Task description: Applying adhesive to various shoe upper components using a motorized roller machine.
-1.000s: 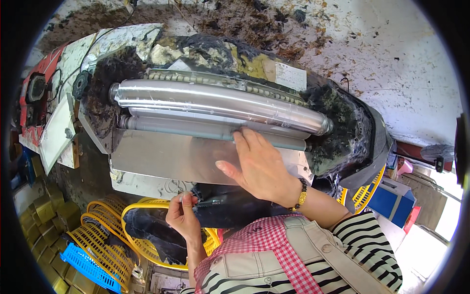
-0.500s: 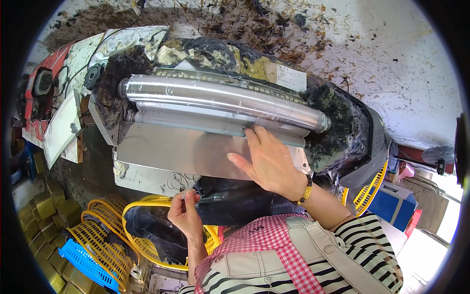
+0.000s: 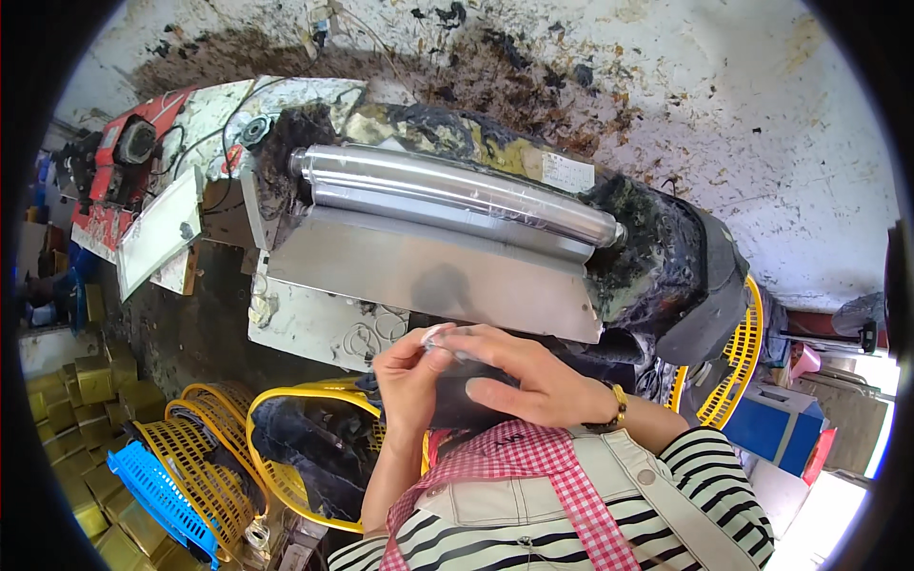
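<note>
In front of my chest, my left hand is closed in a pinch on a small whitish piece, too small to name. My right hand reaches across to it with fingers stretched out, the fingertips at the piece and the thumb apart below. Both hands are just in front of a sloping bare metal plate. Above that plate lies a long shiny metal roller, part of a machine coated in dark fluff.
Below the plate, a white board carries several thin rings. Yellow baskets with dark material and a blue basket stand lower left. Gold blocks are stacked beyond. A blue box sits at right.
My right hand has left the roller area and come down to my left hand. My left hand has risen and moved right, still pinching. The view has shifted slightly.
</note>
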`<act>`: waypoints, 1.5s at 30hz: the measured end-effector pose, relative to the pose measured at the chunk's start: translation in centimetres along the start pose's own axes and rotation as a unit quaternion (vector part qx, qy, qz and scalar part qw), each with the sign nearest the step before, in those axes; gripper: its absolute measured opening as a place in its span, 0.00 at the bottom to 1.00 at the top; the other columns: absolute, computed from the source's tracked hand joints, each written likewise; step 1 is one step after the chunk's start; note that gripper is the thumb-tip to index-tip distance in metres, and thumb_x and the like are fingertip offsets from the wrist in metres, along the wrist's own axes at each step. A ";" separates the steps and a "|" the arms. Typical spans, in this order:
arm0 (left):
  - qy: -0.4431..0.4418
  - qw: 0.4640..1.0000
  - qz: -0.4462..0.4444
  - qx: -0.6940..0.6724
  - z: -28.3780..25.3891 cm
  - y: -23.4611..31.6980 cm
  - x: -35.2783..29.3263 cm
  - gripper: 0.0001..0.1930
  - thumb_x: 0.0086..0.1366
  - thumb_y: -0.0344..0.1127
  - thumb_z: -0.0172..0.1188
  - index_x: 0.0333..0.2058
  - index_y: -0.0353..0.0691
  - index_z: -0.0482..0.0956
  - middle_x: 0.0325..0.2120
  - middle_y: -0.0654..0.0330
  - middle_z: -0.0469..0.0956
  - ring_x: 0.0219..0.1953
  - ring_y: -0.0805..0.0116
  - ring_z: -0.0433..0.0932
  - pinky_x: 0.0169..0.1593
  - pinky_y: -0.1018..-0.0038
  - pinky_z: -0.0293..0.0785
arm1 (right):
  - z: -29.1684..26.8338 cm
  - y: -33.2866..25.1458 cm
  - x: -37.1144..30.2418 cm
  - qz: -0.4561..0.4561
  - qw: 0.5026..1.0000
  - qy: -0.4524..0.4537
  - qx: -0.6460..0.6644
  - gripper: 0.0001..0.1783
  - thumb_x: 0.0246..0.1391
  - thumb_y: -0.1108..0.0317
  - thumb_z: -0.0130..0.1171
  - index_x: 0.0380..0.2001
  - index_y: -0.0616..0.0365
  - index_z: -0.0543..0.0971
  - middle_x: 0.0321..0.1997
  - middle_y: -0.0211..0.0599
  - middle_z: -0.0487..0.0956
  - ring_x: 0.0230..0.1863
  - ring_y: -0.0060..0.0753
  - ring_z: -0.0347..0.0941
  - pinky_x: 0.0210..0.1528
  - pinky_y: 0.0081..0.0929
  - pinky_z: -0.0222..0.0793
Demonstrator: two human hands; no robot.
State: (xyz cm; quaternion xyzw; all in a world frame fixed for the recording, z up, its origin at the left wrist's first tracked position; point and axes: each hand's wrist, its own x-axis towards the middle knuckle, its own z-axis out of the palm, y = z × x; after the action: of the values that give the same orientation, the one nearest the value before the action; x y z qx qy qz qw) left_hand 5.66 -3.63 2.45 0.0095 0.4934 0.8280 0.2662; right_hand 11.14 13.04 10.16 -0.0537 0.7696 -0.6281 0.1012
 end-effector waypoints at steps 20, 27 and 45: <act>0.321 0.880 0.037 0.348 -15.7 -0.1 2.6 0.23 0.72 0.46 0.48 0.20 0.38 0.69 0.14 0.68 0.66 0.18 0.81 0.64 0.22 0.82 0.59 | -2.9 6.6 4.7 0.155 0.879 0.135 -0.430 0.36 0.61 0.43 0.46 0.49 0.73 0.70 0.46 0.57 0.71 0.48 0.56 0.70 0.50 0.40 0.68; 0.288 0.886 0.047 0.361 -13.4 -0.8 2.6 0.23 0.72 0.46 0.46 0.22 0.37 0.70 0.14 0.67 0.68 0.18 0.81 0.65 0.23 0.82 0.59 | -3.5 6.6 3.0 0.173 0.863 0.157 -0.448 0.38 0.60 0.40 0.46 0.47 0.74 0.71 0.44 0.57 0.71 0.44 0.57 0.72 0.47 0.41 0.69; -0.039 0.996 0.064 0.043 2.4 2.4 0.0 0.15 0.56 0.22 0.66 0.43 0.31 0.78 0.37 0.59 0.81 0.38 0.76 0.78 0.45 0.78 0.75 | -1.6 2.1 -0.6 0.082 0.785 0.008 0.614 0.34 0.67 0.47 0.31 0.56 0.69 0.69 0.63 0.51 0.66 0.66 0.50 0.59 0.69 0.42 0.50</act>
State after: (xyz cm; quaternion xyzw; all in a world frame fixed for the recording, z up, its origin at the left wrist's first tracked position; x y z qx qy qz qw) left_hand 5.27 -2.55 5.69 0.0846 0.5164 0.8203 0.2308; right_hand 11.52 15.08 8.49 0.0883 0.2234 -0.9578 0.1579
